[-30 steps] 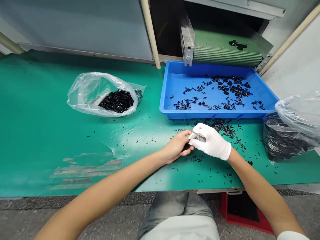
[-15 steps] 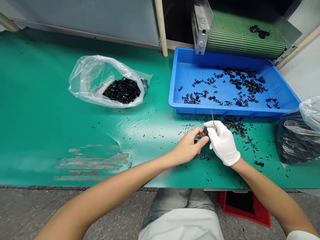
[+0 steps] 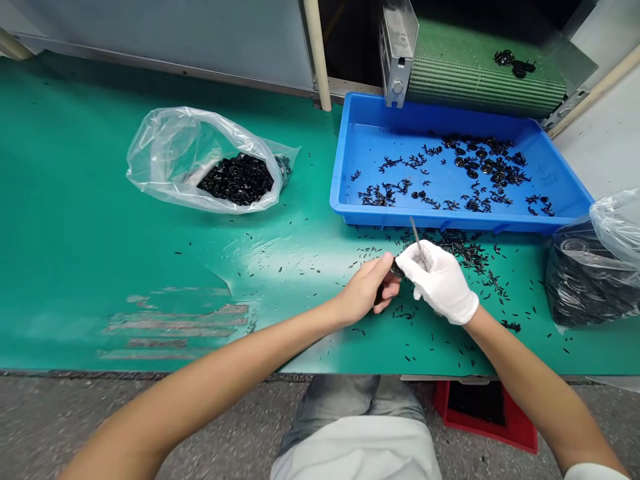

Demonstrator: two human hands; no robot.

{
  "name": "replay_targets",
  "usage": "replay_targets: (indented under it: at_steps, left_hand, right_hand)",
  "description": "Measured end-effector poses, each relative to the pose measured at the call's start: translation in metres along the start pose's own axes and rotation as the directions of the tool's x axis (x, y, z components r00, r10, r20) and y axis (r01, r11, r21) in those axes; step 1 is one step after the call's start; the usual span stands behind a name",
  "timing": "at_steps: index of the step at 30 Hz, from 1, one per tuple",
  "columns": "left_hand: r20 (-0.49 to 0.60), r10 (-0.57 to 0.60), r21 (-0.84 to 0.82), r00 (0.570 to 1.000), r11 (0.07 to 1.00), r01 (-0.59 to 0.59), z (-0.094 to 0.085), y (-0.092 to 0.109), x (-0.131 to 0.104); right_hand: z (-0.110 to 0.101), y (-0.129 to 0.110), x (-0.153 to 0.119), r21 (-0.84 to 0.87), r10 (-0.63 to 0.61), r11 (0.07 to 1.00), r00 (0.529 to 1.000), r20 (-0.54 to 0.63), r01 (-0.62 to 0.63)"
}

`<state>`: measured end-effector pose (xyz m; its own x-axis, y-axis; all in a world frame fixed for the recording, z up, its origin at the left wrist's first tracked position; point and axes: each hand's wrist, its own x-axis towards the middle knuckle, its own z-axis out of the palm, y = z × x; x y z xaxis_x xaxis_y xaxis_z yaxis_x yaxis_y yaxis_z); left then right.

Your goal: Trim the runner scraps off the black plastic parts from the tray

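The head view puts the small black part (image 3: 397, 267) between my two hands, just above the tabletop (image 3: 75, 233) and near the front of the blue tray (image 3: 463, 219). My bare left hand (image 3: 367, 290) has its fingers curled narrow around dark material, the thumb now raised on top where it lay lower and flatter half a second ago. My gloved right hand (image 3: 440, 280) is closed on a thin tool (image 3: 415, 231), its tip pointing up toward the tray, and its fingertips meet the black part. With that shift, more of the part is hidden; I judge it steadied by both hands, though I cannot tell whether the right fingertips grip it or only press.

Around my hands I see loose black slivers (image 3: 467, 253), thickest just in front of the tray. Farther out, black pieces lie in the tray, below the green conveyor belt (image 3: 465, 73). An open clear bag (image 3: 160, 150) of black pieces is on the left, a filled bag (image 3: 590, 283) on the right.
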<state>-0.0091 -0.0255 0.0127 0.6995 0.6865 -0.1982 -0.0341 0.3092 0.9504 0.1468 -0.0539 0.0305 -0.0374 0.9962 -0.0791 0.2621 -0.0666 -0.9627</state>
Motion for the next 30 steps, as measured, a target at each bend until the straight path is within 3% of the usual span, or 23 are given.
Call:
replay_targets:
  at_steps: [3, 6, 8, 12, 15, 18, 21, 23, 26, 30]
  left_hand:
    - [-0.070, 0.086, 0.167, 0.994, 0.983, -0.073, 0.004, -0.003, -0.003]
    - [-0.092, 0.188, 0.337, 0.978, 0.930, -0.147, 0.006, -0.007, -0.006]
    - [-0.101, 0.209, 0.331, 0.973, 0.929, -0.165, 0.009, -0.008, -0.007]
    - [-0.115, 0.199, 0.219, 0.973, 0.961, -0.171, 0.017, -0.006, -0.006]
    - [-0.009, 0.118, 0.104, 0.993, 0.988, -0.117, 0.015, -0.003, -0.003]
    - [0.001, 0.116, -0.062, 0.993, 0.991, -0.116, 0.005, -0.001, 0.003]
    - [-0.104, 0.125, -0.280, 0.987, 0.948, -0.150, -0.006, 0.007, 0.007]
    - [-0.143, 0.096, -0.367, 0.985, 0.919, -0.143, -0.006, 0.019, 0.008]
    - [-0.098, 0.071, -0.360, 0.993, 0.927, -0.102, 0.010, 0.047, 0.014]
    - [0.128, 0.094, -0.192, 0.987, 0.979, -0.068, 0.064, 0.092, 0.053]
  right_hand:
    - [0.006, 0.002, -0.001, -0.155, -0.104, 0.984, 0.990, -0.099, 0.088]
    - [0.011, 0.001, -0.002, -0.366, -0.271, 0.903, 0.959, -0.082, 0.224]
    - [0.014, 0.001, -0.002, -0.396, -0.281, 0.889, 0.957, -0.077, 0.229]
    - [0.012, 0.004, 0.005, -0.108, 0.017, 0.994, 0.991, -0.131, -0.031]
    - [0.001, 0.009, 0.014, 0.002, 0.135, 0.991, 0.986, -0.101, -0.136]
    - [-0.012, 0.013, 0.022, -0.199, 0.061, 0.978, 0.998, -0.031, -0.066]
    - [-0.020, 0.015, 0.025, -0.423, -0.037, 0.904, 0.997, 0.072, 0.065]
    - [-0.023, 0.016, 0.027, -0.478, -0.088, 0.871, 0.994, 0.071, 0.112]
    - [-0.025, 0.020, 0.034, -0.521, -0.160, 0.843, 0.987, -0.004, 0.134]
    - [-0.027, 0.023, 0.047, -0.623, -0.269, 0.761, 0.962, -0.048, 0.182]
